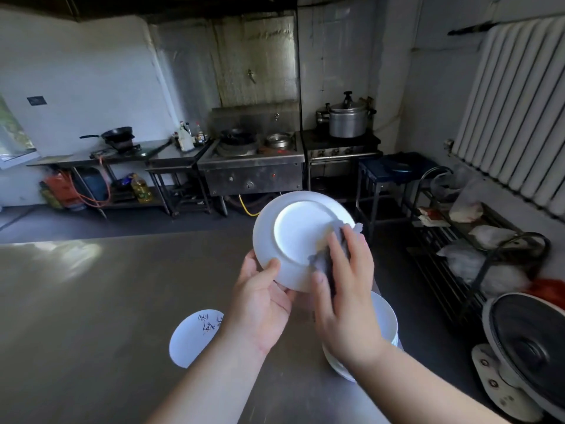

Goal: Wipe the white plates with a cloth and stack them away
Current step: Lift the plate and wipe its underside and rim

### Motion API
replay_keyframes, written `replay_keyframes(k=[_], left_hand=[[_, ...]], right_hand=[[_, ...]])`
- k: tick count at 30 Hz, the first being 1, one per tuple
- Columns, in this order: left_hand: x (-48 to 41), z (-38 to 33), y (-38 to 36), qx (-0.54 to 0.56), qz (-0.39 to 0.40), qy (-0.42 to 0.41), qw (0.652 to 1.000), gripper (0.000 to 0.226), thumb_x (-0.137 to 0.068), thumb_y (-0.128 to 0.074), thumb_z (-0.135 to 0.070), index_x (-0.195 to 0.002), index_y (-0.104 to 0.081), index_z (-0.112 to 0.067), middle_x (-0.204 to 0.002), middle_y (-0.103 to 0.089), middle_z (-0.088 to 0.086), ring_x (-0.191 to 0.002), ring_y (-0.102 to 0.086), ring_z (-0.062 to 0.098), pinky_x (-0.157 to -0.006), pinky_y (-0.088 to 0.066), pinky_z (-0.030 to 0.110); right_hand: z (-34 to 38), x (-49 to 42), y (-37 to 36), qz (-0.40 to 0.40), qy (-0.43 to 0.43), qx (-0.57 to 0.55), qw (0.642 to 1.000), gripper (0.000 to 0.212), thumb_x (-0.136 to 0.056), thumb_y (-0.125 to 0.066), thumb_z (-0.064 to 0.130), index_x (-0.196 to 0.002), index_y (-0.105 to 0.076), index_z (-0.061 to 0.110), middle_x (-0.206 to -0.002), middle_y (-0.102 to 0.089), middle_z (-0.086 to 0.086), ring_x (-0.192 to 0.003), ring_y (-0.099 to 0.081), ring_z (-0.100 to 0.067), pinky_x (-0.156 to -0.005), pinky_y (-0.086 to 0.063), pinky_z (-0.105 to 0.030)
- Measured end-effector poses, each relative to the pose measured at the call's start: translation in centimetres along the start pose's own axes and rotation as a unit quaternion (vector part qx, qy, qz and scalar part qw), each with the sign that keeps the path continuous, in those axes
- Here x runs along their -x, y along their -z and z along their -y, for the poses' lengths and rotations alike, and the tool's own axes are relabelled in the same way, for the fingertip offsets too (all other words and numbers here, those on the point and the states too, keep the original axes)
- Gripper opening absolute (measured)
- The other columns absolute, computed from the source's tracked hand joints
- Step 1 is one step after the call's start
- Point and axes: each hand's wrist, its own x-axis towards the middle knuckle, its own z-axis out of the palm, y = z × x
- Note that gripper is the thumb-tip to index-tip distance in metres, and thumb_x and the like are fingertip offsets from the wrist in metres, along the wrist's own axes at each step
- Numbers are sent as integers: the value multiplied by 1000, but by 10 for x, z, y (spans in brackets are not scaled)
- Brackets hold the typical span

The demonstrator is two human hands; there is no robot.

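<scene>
On grey steel tabletop point(91, 301): white plate with dark scribbled marks point(192, 338), partly hidden behind left forearm; stack of white plates point(386, 325), half covered by right wrist. Black floor fan point(526, 347) far right, off the tabletop. Held above tabletop, tilted, underside to camera: round white ceramic plate point(299, 237). Left grip point(260, 304) curled round its lower-left rim, thumb on underside. Right grip point(345, 289) holds crumpled grey cloth point(331, 258) between thumb and fingers, pressed against plate's right edge.
</scene>
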Motion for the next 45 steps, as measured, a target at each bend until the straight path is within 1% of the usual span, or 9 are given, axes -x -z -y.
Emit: replay_keyframes(k=[7, 16, 20, 23, 27, 32, 35, 42, 45], left_hand=[[-18, -46, 13, -85, 54, 104, 990, 52, -104, -38, -50, -146, -56, -26, -140, -68, 9, -125, -67, 32, -93, -60, 56], [-10, -13, 21, -58, 42, -6, 997, 52, -97, -53, -16, -148, -52, -24, -143, -65, 11, -125, -67, 33, -79, -63, 46], [-7, -8, 16, -39, 58, -27, 997, 51, -101, -49, -14, -150, -50, -26, -147, -62, 8, -134, -61, 34, -89, -60, 53], [-6, -5, 3, -23, 66, -39, 997, 49, -105, -46, -10, -151, -50, -27, -147, -62, 7, -135, -61, 33, -94, -60, 51], [-5, -4, 4, -32, 105, -30, 994, 57, -98, -55, -6, -151, -49, -25, -149, -60, 13, -135, -59, 37, -93, -59, 51], [-22, -47, 26, -128, 81, 72, 986, 55, -95, -60, -36, -150, -55, -26, -146, -63, 11, -126, -66, 30, -99, -53, 53], [-23, -51, 35, -129, 81, 76, 985, 45, -101, -51, -25, -145, -61, -29, -143, -65, 10, -117, -69, 28, -87, -59, 44], [-15, -24, 29, -56, 40, -18, 997, 47, -102, -49, -16, -148, -54, -25, -143, -65, 11, -126, -66, 33, -87, -62, 50], [-14, -18, 26, -48, 34, -23, 998, 47, -103, -48, -17, -149, -53, -27, -146, -63, 11, -132, -62, 35, -96, -57, 56]], right_hand=[[-22, -74, 39, 10, 74, -116, 991, 35, -99, -57, 14, -129, -72, 3, -144, -61, -8, -142, -52, -23, -116, -44, -48], [2, 0, -3, 49, -20, 6, 999, 67, -107, -40, 39, -164, -25, 6, -175, -4, -2, -162, 4, -28, -131, -1, -39], [-10, -45, 8, 17, -20, 22, 999, 54, -108, -41, 37, -157, -46, 15, -168, -30, 4, -159, -22, -20, -130, -18, -46], [-1, -55, 10, -22, -66, -57, 996, 51, -106, -51, 31, -155, -49, 18, -166, -33, 7, -157, -24, -7, -125, -25, -23], [4, -31, 7, -59, -62, -107, 991, 45, -102, -57, 24, -147, -56, 19, -160, -40, 3, -154, -33, -15, -124, -29, -25], [-19, -83, 42, 85, -50, -180, 979, 32, -97, -65, -1, -117, -80, 19, -134, -68, 11, -132, -59, -7, -115, -46, -35], [-14, -98, 46, 149, -28, -172, 973, 31, -97, -65, 1, -118, -80, 19, -133, -67, 12, -132, -59, -4, -115, -45, -31], [11, -9, 0, 52, -20, -37, 998, 60, -105, -47, 36, -160, -39, 15, -172, -20, -1, -161, -12, -17, -126, -22, -38], [5, -37, 4, 31, -16, -37, 999, 44, -107, -46, 27, -149, -54, 15, -162, -35, 7, -145, -27, 6, -118, -21, -15]])
